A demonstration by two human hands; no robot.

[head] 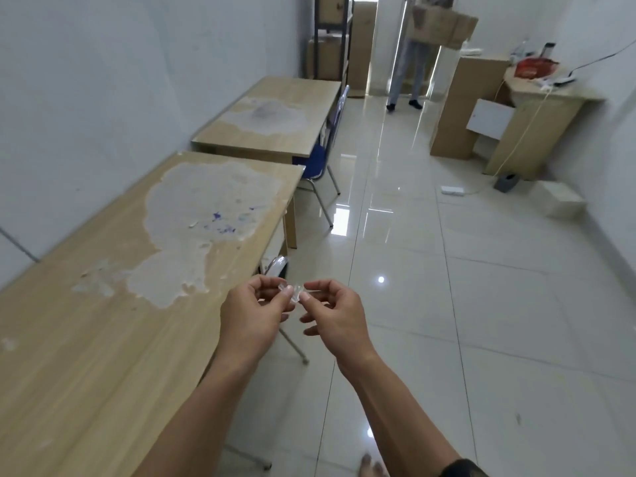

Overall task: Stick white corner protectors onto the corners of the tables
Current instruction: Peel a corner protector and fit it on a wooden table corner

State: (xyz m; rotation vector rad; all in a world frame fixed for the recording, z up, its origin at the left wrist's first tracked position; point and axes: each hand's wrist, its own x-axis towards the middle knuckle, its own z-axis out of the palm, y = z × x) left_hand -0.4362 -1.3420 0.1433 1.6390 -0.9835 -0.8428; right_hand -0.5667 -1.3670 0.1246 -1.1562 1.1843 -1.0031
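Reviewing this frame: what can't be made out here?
The protector, head view: small, clear, partly covered by fingertips of the left hand and right hand; shape and backing unreadable.
The near table, head view: near end cut off by the bottom edge; far corner too small to show any protector.
The person at the door, head view: upper body cut off by the top edge and behind a box.

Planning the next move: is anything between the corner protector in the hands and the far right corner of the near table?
Nothing visible does. The left hand and right hand pinch the corner protector beside the near table; the way along its edge to that corner is open. A blue chair stands just past it.
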